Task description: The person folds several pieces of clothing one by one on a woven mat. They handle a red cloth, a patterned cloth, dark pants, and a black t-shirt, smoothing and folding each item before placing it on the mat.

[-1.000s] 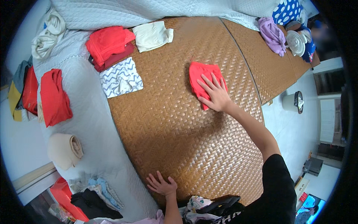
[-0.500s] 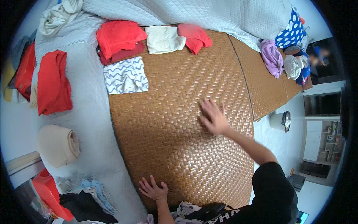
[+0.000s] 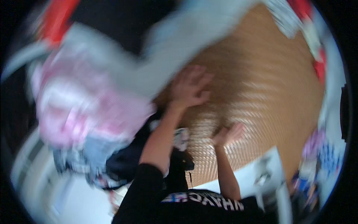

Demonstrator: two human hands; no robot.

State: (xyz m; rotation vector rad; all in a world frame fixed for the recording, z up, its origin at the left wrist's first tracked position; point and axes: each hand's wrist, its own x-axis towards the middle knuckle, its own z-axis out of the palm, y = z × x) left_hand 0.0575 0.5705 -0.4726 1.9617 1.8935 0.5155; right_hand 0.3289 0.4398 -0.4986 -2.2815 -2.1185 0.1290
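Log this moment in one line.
left hand: open, empty | right hand: open, empty | both: over woven mat | view: blurred

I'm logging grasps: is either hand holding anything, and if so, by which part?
Nothing is held: the left hand and right hand both look open and empty over the brown woven mat, though blurred.

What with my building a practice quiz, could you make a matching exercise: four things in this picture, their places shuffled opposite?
Things:
1. Glossy brown woven mat
2. Blurred pink cloth heap
3. Bare left hand
4. Bare right hand

Places:
A. Lower in the picture than the other hand
B. At the picture's left
C. Beneath both hands
D. Higher in the picture than the other hand

Pairs: 1-C, 2-B, 3-D, 4-A
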